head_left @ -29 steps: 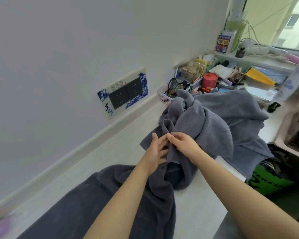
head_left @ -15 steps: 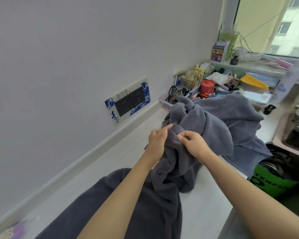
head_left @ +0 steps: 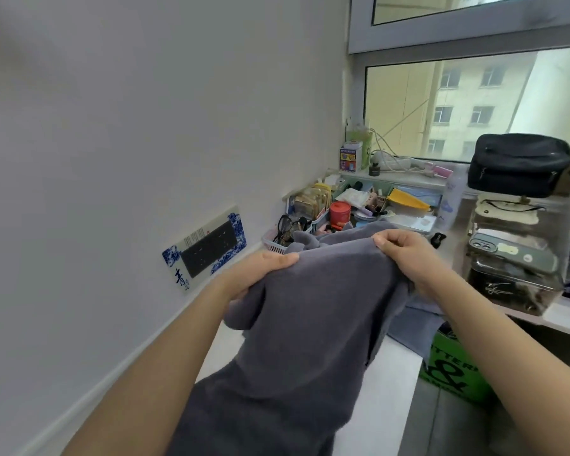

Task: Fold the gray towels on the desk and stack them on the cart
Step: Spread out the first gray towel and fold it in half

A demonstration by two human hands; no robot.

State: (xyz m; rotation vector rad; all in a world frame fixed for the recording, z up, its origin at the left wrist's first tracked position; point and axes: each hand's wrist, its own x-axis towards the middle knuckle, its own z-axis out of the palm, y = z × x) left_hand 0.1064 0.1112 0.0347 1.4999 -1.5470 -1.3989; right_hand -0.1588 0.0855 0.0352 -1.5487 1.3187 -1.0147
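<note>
Head view, the only view: a gray towel (head_left: 297, 324) is being held up above the white desk (head_left: 385, 399) by both hands, its top edge being stretched between them and its lower length hanging down toward the near edge of the picture. The left hand (head_left: 260, 271) is gripping the left end of that edge, fingers curled into the cloth with the thumb laid along the top; the right hand (head_left: 405, 255) is pinching the right end, fingers clenched over the fabric. A second, lighter gray towel (head_left: 412, 327) is lying on the desk behind and to the right, partly draped over the desk's side. Risks, as judged: the hanging cloth is being carried close to the cluttered baskets (head_left: 277, 241) and the red jar (head_left: 339, 213) at the far end of the desk, so small items could be swept over if the towel is swung forward; the held points may not be true corners, which would leave the fold crooked; the trailing end could snag on the desk edge. Hidden or unclear: the cart is not being shown anywhere; the lower end of the held towel is being cut off by the frame; the fingertips of both hands are buried in cloth; the contents of the clear boxes (head_left: 514, 278) at right are hard to make out, and a green bag (head_left: 454, 373) below the desk is being partly covered.
</note>
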